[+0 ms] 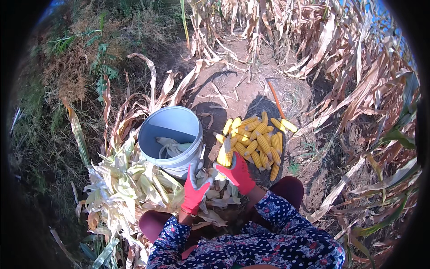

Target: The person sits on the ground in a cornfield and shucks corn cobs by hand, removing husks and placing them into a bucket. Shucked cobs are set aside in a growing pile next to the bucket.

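My right hand (pixel 238 173), in a red glove with grey palm, grips a yellow corn cob (pixel 225 157) with its tip up. My left hand (pixel 195 190), gloved alike, is just left of it, fingers apart and pointing up, holding nothing I can make out. A pile of husked yellow corn cobs (pixel 262 138) lies on the soil beyond my right hand. The grey plastic bucket (pixel 178 164) stands beyond my left hand, with an ear of corn in its husk (pixel 173 148) inside, partly in shadow.
Stripped pale corn husks (pixel 124 188) are heaped left of and below the bucket. A tool with an orange handle (pixel 276 100) lies beyond the cobs. Dry corn stalks (pixel 356 101) stand ahead and to the right. Weeds and dry grass (pixel 74 67) cover the left side.
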`<state>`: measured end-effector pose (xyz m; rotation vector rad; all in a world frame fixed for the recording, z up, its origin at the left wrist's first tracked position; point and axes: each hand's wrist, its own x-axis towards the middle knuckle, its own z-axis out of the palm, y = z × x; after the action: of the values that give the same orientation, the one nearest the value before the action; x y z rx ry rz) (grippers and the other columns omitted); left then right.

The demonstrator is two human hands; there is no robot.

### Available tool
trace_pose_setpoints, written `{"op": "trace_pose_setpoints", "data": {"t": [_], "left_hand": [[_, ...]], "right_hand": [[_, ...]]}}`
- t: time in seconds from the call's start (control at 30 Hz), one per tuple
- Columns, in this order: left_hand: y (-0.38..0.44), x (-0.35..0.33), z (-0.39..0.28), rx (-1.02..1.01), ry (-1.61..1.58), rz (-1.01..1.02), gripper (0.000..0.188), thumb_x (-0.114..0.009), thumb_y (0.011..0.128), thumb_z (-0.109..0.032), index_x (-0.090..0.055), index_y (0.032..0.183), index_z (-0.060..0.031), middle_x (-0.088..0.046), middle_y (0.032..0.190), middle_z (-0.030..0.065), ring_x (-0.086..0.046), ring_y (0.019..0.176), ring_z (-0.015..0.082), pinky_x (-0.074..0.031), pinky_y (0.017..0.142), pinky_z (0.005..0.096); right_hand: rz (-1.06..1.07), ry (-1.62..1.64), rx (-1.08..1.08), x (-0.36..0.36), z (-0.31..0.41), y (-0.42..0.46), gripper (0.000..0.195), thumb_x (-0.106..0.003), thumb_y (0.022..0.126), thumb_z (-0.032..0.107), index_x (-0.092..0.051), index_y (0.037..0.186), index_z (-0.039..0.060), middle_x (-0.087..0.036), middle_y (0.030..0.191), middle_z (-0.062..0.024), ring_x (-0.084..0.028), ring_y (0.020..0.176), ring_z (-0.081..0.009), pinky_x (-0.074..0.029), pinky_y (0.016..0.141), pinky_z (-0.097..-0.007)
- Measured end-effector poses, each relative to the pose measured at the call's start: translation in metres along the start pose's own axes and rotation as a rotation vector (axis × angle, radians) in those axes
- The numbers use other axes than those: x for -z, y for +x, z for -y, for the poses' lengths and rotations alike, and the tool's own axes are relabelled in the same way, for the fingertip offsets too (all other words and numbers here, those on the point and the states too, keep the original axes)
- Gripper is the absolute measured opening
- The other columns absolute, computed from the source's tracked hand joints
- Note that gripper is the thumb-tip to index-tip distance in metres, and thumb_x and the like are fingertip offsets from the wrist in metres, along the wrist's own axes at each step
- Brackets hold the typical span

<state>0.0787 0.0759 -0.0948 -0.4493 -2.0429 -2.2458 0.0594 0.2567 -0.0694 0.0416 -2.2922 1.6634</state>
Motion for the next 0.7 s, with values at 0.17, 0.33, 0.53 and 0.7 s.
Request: {"op": "trace_pose_setpoints", "data": {"t": [0.17, 0.33, 0.53, 0.7], "left_hand": [[-0.009, -0.004, 0.027, 0.169, -0.198, 0.252, 0.091, -0.073, 0.074, -0.007, -0.015, 0.145, -0.0031, -0.038, 0.134, 0.0086, -0.04, 0.122, 0.0164, -0.035, 0.1, 0.0322], [-0.002, -0.014, 0.008, 0.139, 0.029, 0.302, 0.091, -0.076, 0.074, -0.018, -0.019, 0.143, -0.0038, -0.042, 0.133, 0.0116, -0.041, 0.123, 0.0186, -0.036, 0.1, 0.0327], [-0.013, -0.015, 0.041, 0.263, 0.349, 0.345, 0.059, -0.077, 0.07, -0.037, -0.054, 0.116, -0.0073, -0.062, 0.109, 0.0135, -0.06, 0.101, 0.0255, -0.047, 0.084, 0.0362], [-0.012, -0.013, 0.043, 0.053, 0.536, 0.305, 0.047, -0.075, 0.07, -0.04, -0.062, 0.101, -0.0066, -0.066, 0.095, 0.0125, -0.064, 0.088, 0.0273, -0.049, 0.077, 0.0373]], "right_hand": [[0.011, -0.122, 0.143, -0.026, -0.012, -0.016, 0.081, -0.079, 0.065, 0.043, -0.045, 0.126, 0.0027, -0.051, 0.123, -0.0176, -0.046, 0.116, -0.0337, -0.029, 0.101, -0.0488], [0.094, 0.089, 0.055, -0.027, -0.032, -0.007, 0.065, -0.081, 0.065, 0.031, -0.053, 0.116, 0.0027, -0.058, 0.11, -0.0148, -0.055, 0.103, -0.0297, -0.04, 0.09, -0.0419], [0.144, 0.351, -0.036, -0.024, -0.014, -0.013, 0.052, -0.08, 0.068, 0.015, -0.056, 0.112, 0.0004, -0.059, 0.101, -0.0097, -0.059, 0.09, -0.0177, -0.048, 0.079, -0.0322], [0.151, 0.357, -0.104, -0.024, -0.004, -0.017, 0.05, -0.078, 0.071, 0.011, -0.055, 0.113, 0.0001, -0.06, 0.103, -0.0076, -0.059, 0.09, -0.014, -0.048, 0.079, -0.0297]]}}
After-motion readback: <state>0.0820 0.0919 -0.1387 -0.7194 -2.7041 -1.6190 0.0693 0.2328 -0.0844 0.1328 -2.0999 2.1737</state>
